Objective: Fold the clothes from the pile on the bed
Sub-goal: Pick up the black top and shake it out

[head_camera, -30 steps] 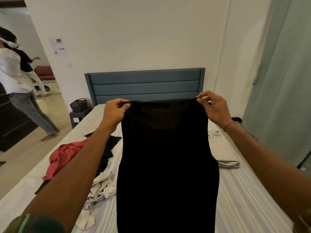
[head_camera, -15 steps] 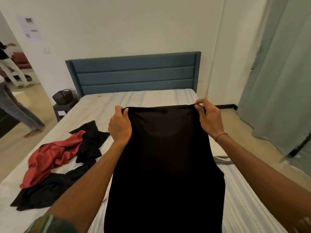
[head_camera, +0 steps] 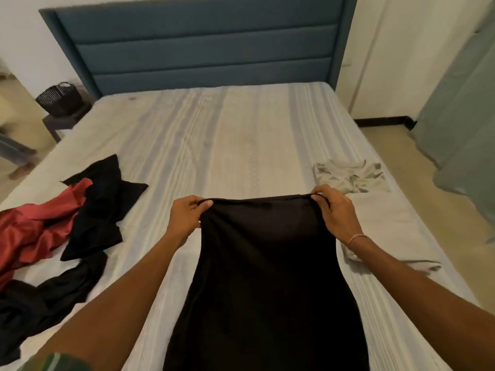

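From the head camera, you hold a black garment point(head_camera: 267, 277) stretched between both hands over the middle of the bed point(head_camera: 227, 135): your left hand point(head_camera: 187, 218) pinches one top corner with fingers curled round the hem, and your right hand point(head_camera: 334, 210) pinches the other, a thin strap looped over its fingers. The cloth hangs flat and wide toward you, its lower part out of frame, so whether it touches the sheet I cannot tell. To your right lie a pale folded piece point(head_camera: 385, 226) and a crumpled light garment point(head_camera: 351, 175) just beyond it (only the first looks finished). On your left the pile is unfolded: a red garment point(head_camera: 34, 228) tangled with black clothes point(head_camera: 99, 204). By my judgement you are early on, with this piece yet to be laid down and folded and several more waiting
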Demonstrator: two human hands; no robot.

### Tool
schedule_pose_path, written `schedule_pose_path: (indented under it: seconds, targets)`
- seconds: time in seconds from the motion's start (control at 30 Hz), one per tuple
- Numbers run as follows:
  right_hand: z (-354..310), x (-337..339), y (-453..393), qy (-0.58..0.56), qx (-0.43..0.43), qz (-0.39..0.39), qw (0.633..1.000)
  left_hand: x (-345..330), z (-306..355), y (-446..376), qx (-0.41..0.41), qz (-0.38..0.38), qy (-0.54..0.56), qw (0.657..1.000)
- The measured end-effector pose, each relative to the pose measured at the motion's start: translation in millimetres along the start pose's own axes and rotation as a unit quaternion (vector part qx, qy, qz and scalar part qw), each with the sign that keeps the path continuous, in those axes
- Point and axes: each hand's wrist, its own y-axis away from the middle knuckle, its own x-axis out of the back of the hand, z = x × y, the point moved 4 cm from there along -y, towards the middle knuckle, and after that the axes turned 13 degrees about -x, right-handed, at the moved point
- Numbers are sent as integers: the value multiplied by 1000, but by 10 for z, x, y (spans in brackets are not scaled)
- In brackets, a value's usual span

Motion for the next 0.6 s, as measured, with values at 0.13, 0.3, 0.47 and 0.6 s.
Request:
schedule_pose_path:
  seconds: [0.13, 0.3, 0.47, 0.6]
  targets:
    - [579, -629, -388, 1, -28, -34, 999, -381, -708, -450, 48, -23, 2, 999]
    - [1262, -1420, -784, 24, -60, -47, 997, -886, -1719, -1002, 75, -23, -33, 996]
    - [1737, -1953, -1162, 21, -81, -45, 995, -1295, -2355, -1325, 34, -2, -81, 996]
    - [2018, -2188, -1450, 6, -104, -40, 994, -1417, -2611, -1578, 5, -5, -73, 997]
